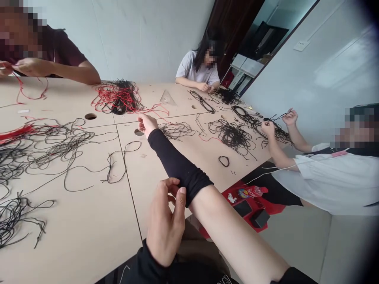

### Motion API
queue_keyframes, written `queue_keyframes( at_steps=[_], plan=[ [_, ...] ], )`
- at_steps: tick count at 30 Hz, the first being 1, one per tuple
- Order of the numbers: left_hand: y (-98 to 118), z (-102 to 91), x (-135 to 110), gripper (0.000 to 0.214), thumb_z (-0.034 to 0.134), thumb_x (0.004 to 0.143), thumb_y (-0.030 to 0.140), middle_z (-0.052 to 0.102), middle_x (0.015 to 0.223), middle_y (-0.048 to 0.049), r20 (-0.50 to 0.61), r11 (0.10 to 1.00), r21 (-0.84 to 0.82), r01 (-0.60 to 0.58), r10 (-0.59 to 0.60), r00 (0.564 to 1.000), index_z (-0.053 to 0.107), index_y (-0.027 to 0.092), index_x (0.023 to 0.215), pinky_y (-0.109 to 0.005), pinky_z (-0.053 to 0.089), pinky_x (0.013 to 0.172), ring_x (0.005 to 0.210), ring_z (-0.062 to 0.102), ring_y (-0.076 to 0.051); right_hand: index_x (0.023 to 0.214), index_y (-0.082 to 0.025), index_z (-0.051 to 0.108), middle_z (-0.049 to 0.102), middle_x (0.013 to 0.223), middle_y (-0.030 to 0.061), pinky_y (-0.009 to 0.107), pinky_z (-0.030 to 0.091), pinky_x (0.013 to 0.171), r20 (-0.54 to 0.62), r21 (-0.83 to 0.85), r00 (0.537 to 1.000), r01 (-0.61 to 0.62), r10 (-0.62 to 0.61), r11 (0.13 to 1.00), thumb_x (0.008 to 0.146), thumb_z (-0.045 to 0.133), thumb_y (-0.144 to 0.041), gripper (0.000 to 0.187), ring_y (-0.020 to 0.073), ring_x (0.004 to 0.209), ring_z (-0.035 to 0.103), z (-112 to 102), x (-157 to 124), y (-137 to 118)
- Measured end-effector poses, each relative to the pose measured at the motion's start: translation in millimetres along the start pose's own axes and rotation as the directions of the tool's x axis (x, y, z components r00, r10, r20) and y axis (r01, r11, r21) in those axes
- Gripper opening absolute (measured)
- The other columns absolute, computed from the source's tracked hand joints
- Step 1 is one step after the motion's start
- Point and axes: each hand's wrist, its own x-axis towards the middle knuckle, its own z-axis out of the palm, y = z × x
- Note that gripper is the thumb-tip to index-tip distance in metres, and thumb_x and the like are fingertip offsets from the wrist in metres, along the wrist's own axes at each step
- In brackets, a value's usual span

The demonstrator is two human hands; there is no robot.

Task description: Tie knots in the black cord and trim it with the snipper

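My right arm stretches forward over the table and wears a black arm sleeve (pixel 177 163) from wrist to mid-forearm. My right hand (pixel 147 124) hovers above the tabletop near a round hole (pixel 138 132), fingers loosely out, holding nothing. My left hand (pixel 164 223) is at the bottom centre, thumb and fingers pinching the sleeve's upper edge by the elbow. A loose black cord (pixel 118 165) lies on the table just left of my forearm.
The light wooden table (pixel 89 221) carries tangles of black cords (pixel 44 146) at left, a red-and-black pile (pixel 120 98) at the back and more black cords (pixel 233 136) at right. Three other people sit around it handling cords. A red bag (pixel 251 201) lies on the floor.
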Motion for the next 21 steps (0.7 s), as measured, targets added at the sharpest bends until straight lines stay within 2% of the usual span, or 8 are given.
queue_keyframes(
  at_steps=[4,7,11,14,17,21],
  plan=[
    [-3,-7.1,9,0.016,0.047,0.095,0.033,0.061,0.082,-0.0035,0.078,0.999,0.035,-0.035,0.032,0.996,0.055,0.023,0.086,-0.031,0.047,0.064,0.071,0.058,-0.017,0.051,-0.022,0.046,0.045,0.041,-0.0075,0.027,0.034,0.065,0.016,-0.002,0.998,-0.062,0.062,0.998,0.072,0.042,-0.082,0.063,0.0064,0.057,0.049,6,0,0],
    [-3,-11.2,9,0.018,0.044,0.096,0.033,0.058,0.081,-0.0025,0.080,0.998,0.041,-0.037,0.034,0.996,0.053,0.023,0.085,-0.032,0.047,0.067,0.071,0.056,-0.017,0.048,-0.025,0.044,0.044,0.039,-0.0064,0.030,0.032,0.067,0.027,0.008,0.996,-0.081,0.081,0.997,0.064,0.038,-0.088,0.065,0.0080,0.061,0.053,8,-2,0],
    [-6,-12.2,9,0.014,0.045,0.096,0.034,0.060,0.090,-0.0038,0.009,1.000,0.022,-0.002,0.002,1.000,0.053,0.023,0.091,-0.032,0.048,0.071,0.078,0.057,-0.018,0.049,-0.024,0.044,0.049,0.042,-0.0047,0.031,0.036,0.068,0.032,0.032,0.996,-0.089,0.088,0.996,0.068,0.038,-0.087,0.067,0.0119,0.060,0.054,8,-6,-1],
    [-11,-12.1,11,0.016,0.048,0.094,0.034,0.059,0.086,-0.0038,0.067,1.000,0.019,-0.007,0.005,0.998,0.055,0.022,0.086,-0.033,0.048,0.073,0.077,0.057,-0.018,0.051,-0.024,0.045,0.048,0.042,-0.0056,0.031,0.034,0.067,0.030,0.054,0.996,-0.084,0.082,0.995,0.065,0.040,-0.086,0.064,0.0106,0.062,0.054,9,-6,-1],
    [-12,-15.0,11,0.022,0.045,0.096,0.037,0.056,0.077,-0.0025,0.127,1.000,0.000,0.007,-0.007,0.992,0.053,0.022,0.082,-0.031,0.046,0.067,0.071,0.055,-0.017,0.053,-0.025,0.044,0.046,0.042,-0.0072,0.030,0.033,0.065,0.023,0.075,0.997,-0.075,0.073,0.994,0.064,0.043,-0.083,0.059,0.0092,0.061,0.051,10,-7,0],
    [-9,-23.0,12,0.020,0.041,0.098,0.037,0.053,0.076,-0.0017,0.056,0.999,-0.029,-0.022,0.023,0.998,0.050,0.023,0.086,-0.031,0.045,0.067,0.071,0.053,-0.017,0.055,-0.026,0.042,0.043,0.041,-0.0085,0.029,0.034,0.061,0.019,0.093,0.998,-0.059,0.057,0.994,0.068,0.047,-0.078,0.054,0.0087,0.057,0.048,12,-9,0]
  ],
)
